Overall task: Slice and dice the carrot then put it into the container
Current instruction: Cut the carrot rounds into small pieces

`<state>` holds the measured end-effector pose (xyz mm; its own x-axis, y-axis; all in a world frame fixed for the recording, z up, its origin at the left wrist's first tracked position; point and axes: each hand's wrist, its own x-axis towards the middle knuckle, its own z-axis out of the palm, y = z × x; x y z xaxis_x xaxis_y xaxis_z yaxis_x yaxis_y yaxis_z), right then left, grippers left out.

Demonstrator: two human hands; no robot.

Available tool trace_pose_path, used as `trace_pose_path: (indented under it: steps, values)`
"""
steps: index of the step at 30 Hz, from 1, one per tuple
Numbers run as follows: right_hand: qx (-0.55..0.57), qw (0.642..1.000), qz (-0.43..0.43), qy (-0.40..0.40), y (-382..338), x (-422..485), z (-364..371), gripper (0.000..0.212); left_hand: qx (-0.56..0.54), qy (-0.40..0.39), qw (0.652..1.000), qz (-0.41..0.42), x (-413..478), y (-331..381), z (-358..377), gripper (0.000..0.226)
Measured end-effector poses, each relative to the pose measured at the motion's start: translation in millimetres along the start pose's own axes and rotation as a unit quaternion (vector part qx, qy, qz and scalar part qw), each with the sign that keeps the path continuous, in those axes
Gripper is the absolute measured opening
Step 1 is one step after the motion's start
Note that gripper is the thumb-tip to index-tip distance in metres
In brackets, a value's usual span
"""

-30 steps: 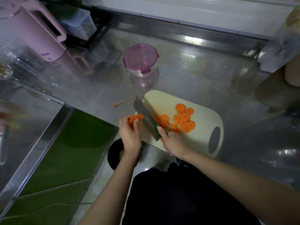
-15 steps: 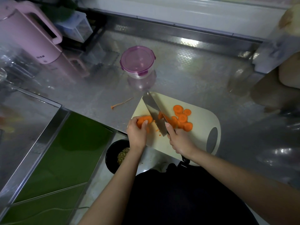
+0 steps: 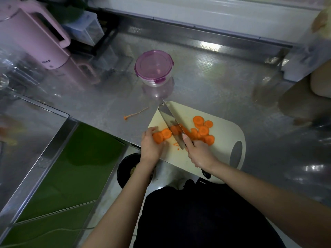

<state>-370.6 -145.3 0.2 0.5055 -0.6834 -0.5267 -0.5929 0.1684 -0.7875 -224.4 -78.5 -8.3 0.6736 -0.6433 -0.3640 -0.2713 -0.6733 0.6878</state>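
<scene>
From the head camera, looking down: the carrot [image 3: 162, 136] lies on the cutting board [image 3: 223, 145], near the board's left edge. It is a short, fat stub now. Its long way runs side to side, from the left hand [image 3: 150, 147] toward the knife [image 3: 170, 119].

The left hand holds the stub's left end with curled fingers on top. The cut face points right, toward the blade. The right hand [image 3: 200, 153] is wrapped round the knife's handle, with one finger reaching up by the blade. The blade crosses the carrot, its tip pointing away and a bit left. It stands just to the right of the stub, with a cut round right beside it.

A heap of carrot rounds [image 3: 203, 130] lies on the far side of the blade, toward the middle of the board.

I think the slicing is not done. The next cut should fall on the stub's right end, so the blade has to go left, closer to the curled fingers (not much carrot is left to hold, so care is needed).

The container [image 3: 154, 67] sits on the counter [image 3: 223, 83], well apart from the board, with its purple lid on.
</scene>
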Motion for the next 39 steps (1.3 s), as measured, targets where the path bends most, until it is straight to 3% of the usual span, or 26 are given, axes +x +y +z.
trace_pose_path:
  steps: [6, 12, 15, 19, 25, 29, 36, 39]
  values:
    - [-0.004, 1.000, -0.009, -0.012, -2, 1, -3, 0.045, -0.010, 0.064, 0.998, 0.009, -3, -6, -8, 0.035]
    - [-0.016, 1.000, -0.003, -0.008, -4, 3, -2, 0.051, -0.035, 0.153, 0.986, 0.056, -1, -2, -20, 0.030]
    - [-0.019, 1.000, -0.003, -0.004, -4, 4, -1, 0.052, -0.052, 0.109, 0.991, 0.049, 7, 4, -20, 0.033]
    - [-0.018, 1.000, -0.007, -0.005, -4, 3, -2, 0.052, 0.021, 0.003, 0.999, 0.029, 20, 3, -16, 0.040]
    - [-0.015, 1.000, -0.006, -0.009, -4, 2, 1, 0.051, 0.137, -0.053, 0.989, 0.003, 26, 4, -17, 0.035]
    - [-0.028, 1.000, -0.005, -0.005, -1, 1, 3, 0.052, 0.137, -0.068, 0.988, -0.028, 26, 4, -17, 0.032]
    - [-0.025, 1.000, -0.009, 0.005, -1, 1, 3, 0.053, 0.021, -0.040, 0.999, -0.013, 18, 11, -10, 0.018]
    - [-0.016, 1.000, -0.008, 0.011, -1, 2, 2, 0.053, 0.039, -0.043, 0.998, 0.000, 22, 14, -1, 0.021]
